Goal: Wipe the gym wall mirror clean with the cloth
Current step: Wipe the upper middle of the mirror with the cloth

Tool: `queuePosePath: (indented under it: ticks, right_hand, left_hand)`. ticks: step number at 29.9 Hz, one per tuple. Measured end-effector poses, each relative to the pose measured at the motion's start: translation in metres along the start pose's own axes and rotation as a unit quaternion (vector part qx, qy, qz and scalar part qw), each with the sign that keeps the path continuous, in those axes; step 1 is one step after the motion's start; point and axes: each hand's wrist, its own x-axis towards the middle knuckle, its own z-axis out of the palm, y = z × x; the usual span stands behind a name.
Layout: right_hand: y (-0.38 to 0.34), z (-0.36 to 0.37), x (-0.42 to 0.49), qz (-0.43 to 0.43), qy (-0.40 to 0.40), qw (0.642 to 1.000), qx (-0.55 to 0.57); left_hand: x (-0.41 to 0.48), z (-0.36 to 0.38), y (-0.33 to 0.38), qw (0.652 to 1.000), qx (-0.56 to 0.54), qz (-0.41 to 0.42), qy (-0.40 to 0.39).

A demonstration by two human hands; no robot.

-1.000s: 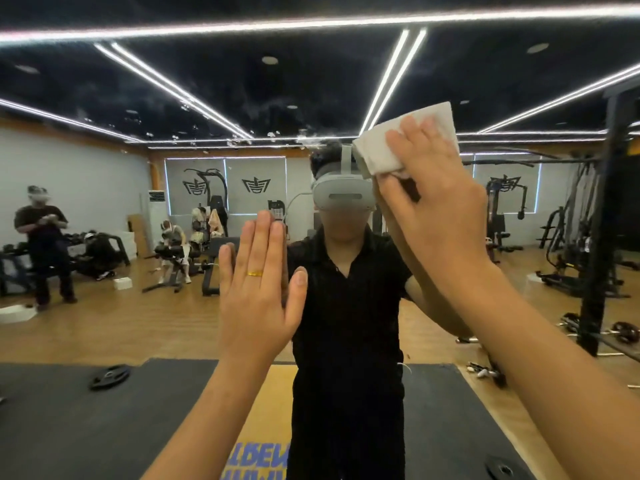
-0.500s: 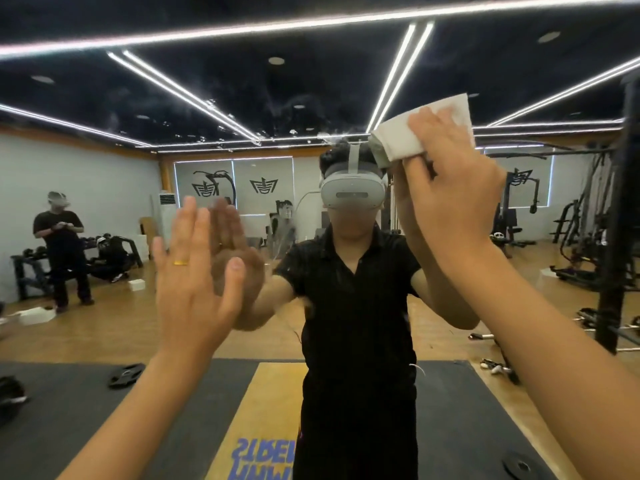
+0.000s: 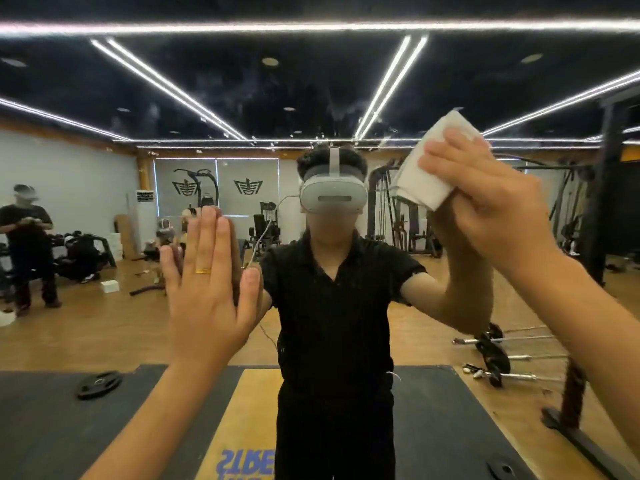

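The wall mirror (image 3: 104, 81) fills the whole view and reflects the gym and a person in a black shirt and headset. My right hand (image 3: 485, 199) presses a folded white cloth (image 3: 426, 174) flat against the glass at the upper right, fingers straight over it. My left hand (image 3: 207, 282), with a gold ring, lies flat on the mirror at centre left, fingers straight and together, touching its own reflection.
Everything else is a reflection: a black floor mat with a yellow strip (image 3: 242, 410), a weight plate (image 3: 98, 384), barbells (image 3: 502, 355) on the wooden floor, a black rack post (image 3: 602, 202) at the right, and a person standing at the far left (image 3: 29, 244).
My right hand has slid the cloth rightward and down across the glass. My left hand lifted off leftward, then returned flat against the mirror near the centre.
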Motion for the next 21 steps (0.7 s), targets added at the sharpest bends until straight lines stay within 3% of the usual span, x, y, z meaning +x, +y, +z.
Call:
queuePosePath:
  ticks: [4,8,14,21]
  right_hand:
    - [-0.035,0.031,0.041,-0.02,0.037,0.999,0.006]
    - [-0.043,0.035,0.07,-0.069,-0.018,0.997,0.009]
    - [-0.009,-0.01,0.022,-0.03,-0.036,0.999,-0.01]
    - [-0.067,0.031,0.102,-0.046,-0.033,0.998,0.033]
  left_hand:
    - [-0.001,0.001,-0.004,1.0,-0.008,-0.001,-0.004]
    - [-0.001,0.0,-0.004,1.0,-0.004,0.007,0.0]
    - [0.001,-0.002,-0.002,1.0,0.0,0.009,0.005]
    - [-0.001,-0.002,-0.003,1.0,-0.008,-0.001,-0.002]
